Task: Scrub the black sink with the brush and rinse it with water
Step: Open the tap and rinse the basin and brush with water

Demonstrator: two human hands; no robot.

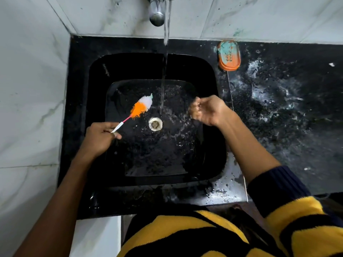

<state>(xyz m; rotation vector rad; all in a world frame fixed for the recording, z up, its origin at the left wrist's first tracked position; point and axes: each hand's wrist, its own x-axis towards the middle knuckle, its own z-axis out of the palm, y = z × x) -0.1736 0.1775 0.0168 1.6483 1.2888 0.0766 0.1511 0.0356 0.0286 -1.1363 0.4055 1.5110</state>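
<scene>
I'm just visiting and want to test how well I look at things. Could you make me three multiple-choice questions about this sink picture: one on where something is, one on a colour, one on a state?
1. Where does the soap dish sit?
A. On the counter, right of the sink
B. Inside the basin
C. On the floor

2. What colours are the brush bristles?
A. Blue and black
B. Orange and white
C. All green

3. What is the tap doing?
A. Shut off
B. Dripping only
C. Running a steady stream

Answers:
1 A: the orange dish lies on the black counter by the back wall, beyond the sink rim.
2 B: orange near the handle, white at the tip, handle held in the left hand.
3 C: the water stream falls unbroken into the basin beside the right hand.
</scene>
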